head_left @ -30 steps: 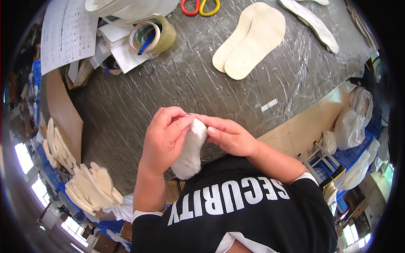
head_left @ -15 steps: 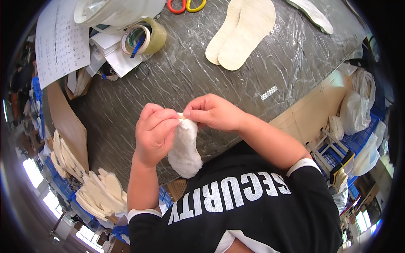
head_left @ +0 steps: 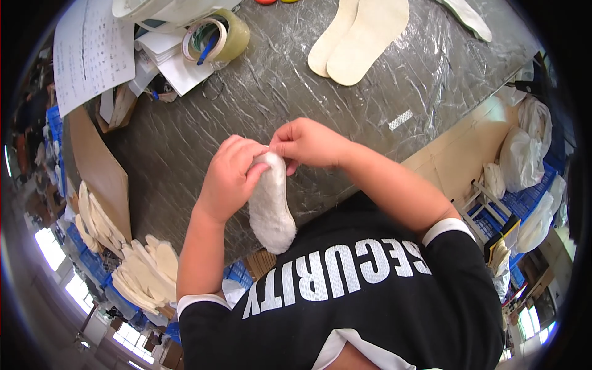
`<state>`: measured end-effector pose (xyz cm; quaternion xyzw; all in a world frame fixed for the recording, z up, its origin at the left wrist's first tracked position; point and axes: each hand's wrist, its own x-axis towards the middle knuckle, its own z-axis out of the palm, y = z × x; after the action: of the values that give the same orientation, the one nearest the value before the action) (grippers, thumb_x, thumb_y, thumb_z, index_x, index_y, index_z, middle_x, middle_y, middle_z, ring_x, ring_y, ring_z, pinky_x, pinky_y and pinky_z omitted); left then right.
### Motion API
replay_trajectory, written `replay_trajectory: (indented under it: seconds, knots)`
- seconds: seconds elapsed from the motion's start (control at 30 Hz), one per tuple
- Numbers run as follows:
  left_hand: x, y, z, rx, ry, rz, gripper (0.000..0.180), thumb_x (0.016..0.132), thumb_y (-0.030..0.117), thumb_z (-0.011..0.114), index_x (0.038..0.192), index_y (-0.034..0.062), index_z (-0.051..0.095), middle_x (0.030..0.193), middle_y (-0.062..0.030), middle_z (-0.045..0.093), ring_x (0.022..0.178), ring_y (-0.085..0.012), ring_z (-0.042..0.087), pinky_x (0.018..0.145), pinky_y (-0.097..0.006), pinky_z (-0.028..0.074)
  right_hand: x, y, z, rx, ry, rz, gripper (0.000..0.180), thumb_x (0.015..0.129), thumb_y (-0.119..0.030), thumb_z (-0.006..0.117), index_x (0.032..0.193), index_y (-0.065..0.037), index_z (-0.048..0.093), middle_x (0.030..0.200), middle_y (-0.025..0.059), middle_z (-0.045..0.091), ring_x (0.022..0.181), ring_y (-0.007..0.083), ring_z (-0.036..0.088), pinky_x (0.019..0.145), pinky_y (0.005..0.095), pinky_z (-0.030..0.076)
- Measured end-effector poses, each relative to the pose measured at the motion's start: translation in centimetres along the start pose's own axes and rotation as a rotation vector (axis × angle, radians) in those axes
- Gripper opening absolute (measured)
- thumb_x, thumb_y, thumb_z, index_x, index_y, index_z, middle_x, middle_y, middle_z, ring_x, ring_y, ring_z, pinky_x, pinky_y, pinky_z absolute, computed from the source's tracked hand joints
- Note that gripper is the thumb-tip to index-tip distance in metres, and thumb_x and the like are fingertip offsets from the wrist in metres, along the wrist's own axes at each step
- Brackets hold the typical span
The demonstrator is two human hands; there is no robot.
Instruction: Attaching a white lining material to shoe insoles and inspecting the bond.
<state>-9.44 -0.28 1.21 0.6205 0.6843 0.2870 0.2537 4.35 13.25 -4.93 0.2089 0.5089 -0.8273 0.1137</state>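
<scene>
A white fluffy insole [head_left: 271,209] hangs between my hands near the table's front edge, its far end pinched and its near end close to my shirt. My left hand [head_left: 231,176] grips the far end from the left, with the thumb lying over the fuzzy face. From the right, the fingertips of my right hand [head_left: 308,145] pinch the edge at the same end. Fingers cover the very tip. Two flat cream insoles [head_left: 367,43] lie overlapped farther back on the table.
Tape rolls [head_left: 225,37] and folded papers [head_left: 176,65] sit at the back left beside a white bucket [head_left: 160,12]. Another white insole [head_left: 468,18] lies at the back right. Stacked cream insoles [head_left: 148,271] stand left of the table. Plastic bags [head_left: 521,145] are at the right.
Both hands have shifted slightly away from me with the insole. Its fuzzy face now turns more toward view, and my left fingers have closed further over its tip.
</scene>
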Motion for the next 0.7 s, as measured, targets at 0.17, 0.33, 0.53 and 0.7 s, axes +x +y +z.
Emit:
replay_trajectory:
  seconds: [0.17, 0.33, 0.53, 0.7]
  knots:
    - [-0.1, -0.6, -0.5, 0.031, -0.091, -0.047, 0.021, 0.067, -0.004, 0.069, 0.083, 0.0013, 0.057, 0.084, -0.0101, 0.061, 0.078, -0.0294, 0.057, 0.071, -0.038, 0.047, 0.7, -0.1, 0.4, -0.031, 0.035, 0.054, 0.021, 0.088, -0.015, 0.059, 0.086, 0.005, 0.067, 0.076, 0.0081, 0.066, 0.067, 0.0143, 0.065, 0.059, 0.0275, 0.054]
    - [0.0, 0.0, 0.0, 0.016, 0.025, -0.099, 0.017, 0.067, -0.004, 0.067, 0.080, 0.0024, 0.057, 0.080, -0.0091, 0.059, 0.079, -0.0289, 0.057, 0.072, -0.039, 0.047, 1.3, 0.2, 0.2, -0.025, 0.031, 0.069, 0.022, 0.086, -0.020, 0.064, 0.085, 0.002, 0.068, 0.073, 0.0069, 0.065, 0.061, 0.0127, 0.062, 0.056, 0.0259, 0.050]
    - [0.2, 0.2, -0.2, 0.099, -0.066, -0.111, 0.014, 0.068, 0.001, 0.068, 0.078, 0.0029, 0.058, 0.077, -0.0088, 0.058, 0.080, -0.0277, 0.057, 0.076, -0.038, 0.045, 1.3, 0.0, 0.1, -0.193, 0.058, 0.094, 0.020, 0.088, -0.021, 0.065, 0.082, -0.001, 0.067, 0.070, 0.0018, 0.062, 0.062, 0.0086, 0.057, 0.057, 0.0262, 0.049]
    - [-0.3, 2.0, 0.0, 0.266, -0.114, 0.166, 0.013, 0.067, 0.001, 0.064, 0.077, 0.0028, 0.055, 0.078, -0.0107, 0.057, 0.078, -0.0302, 0.056, 0.079, -0.042, 0.044, 1.1, 0.8, 0.7, -0.468, 0.228, -0.160, 0.020, 0.081, -0.018, 0.068, 0.078, 0.002, 0.066, 0.062, 0.0141, 0.059, 0.057, 0.0180, 0.058, 0.057, 0.0369, 0.046]
